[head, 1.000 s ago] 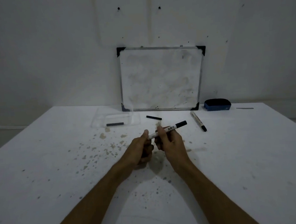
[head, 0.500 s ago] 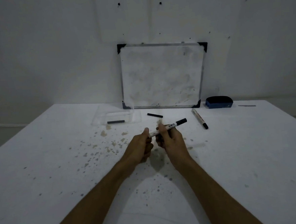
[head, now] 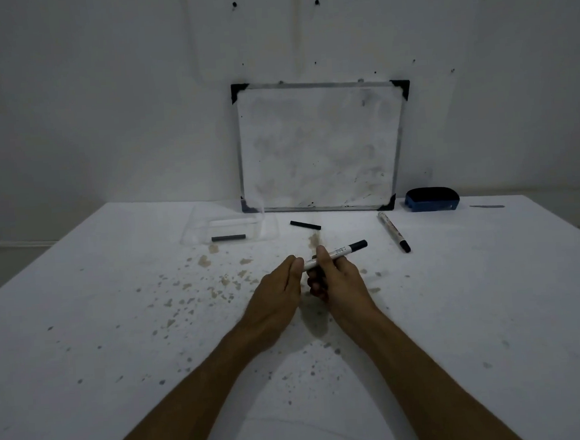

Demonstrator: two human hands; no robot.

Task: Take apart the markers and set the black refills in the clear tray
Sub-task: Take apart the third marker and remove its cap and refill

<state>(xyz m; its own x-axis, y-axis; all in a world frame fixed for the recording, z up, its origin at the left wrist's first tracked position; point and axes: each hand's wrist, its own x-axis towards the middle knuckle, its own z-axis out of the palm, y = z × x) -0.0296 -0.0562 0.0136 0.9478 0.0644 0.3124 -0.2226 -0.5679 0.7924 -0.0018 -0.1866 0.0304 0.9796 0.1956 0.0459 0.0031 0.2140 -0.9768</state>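
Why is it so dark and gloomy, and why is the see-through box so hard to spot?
Head view: the light is dim and greyish, so the white table looks grey; a soft shadow sits under the hands; the clear tray shows only faint edges, though the black refill inside stands out; the wide lens makes the forearms look long.

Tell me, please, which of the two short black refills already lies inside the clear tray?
The left black refill lies in the clear tray; the other refill lies on the bare table to the tray's right.
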